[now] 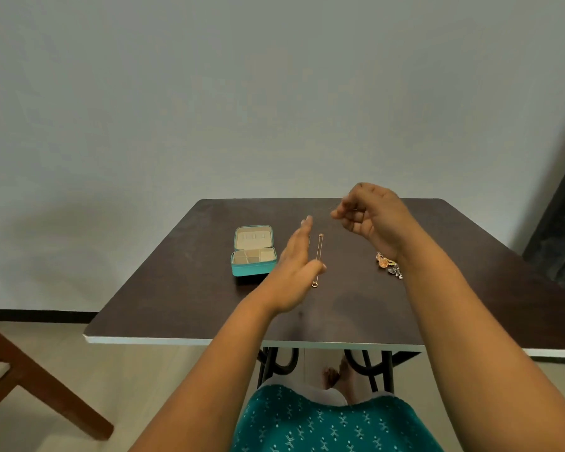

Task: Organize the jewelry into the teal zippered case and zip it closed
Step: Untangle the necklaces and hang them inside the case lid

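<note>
The teal zippered case (253, 270) lies open at the table's left middle, with its lid laid back and beige compartments showing. A gold chain (319, 249) lies stretched straight on the table just right of the case, a ring clasp at its near end. My left hand (294, 269) hovers edge-on between case and chain, fingers straight, thumb over the chain's middle. My right hand (371, 216) is raised above the far table, thumb and fingers pinching what looks like a faint thin chain. A small heap of colourful jewelry (388, 266) lies partly hidden behind my right wrist.
The dark brown table (183, 288) has a white front edge and black curved metal legs. A wooden chair (30, 380) stands at the lower left on the floor. A dark panel leans at the far right. My knees in teal fabric are under the table's near edge.
</note>
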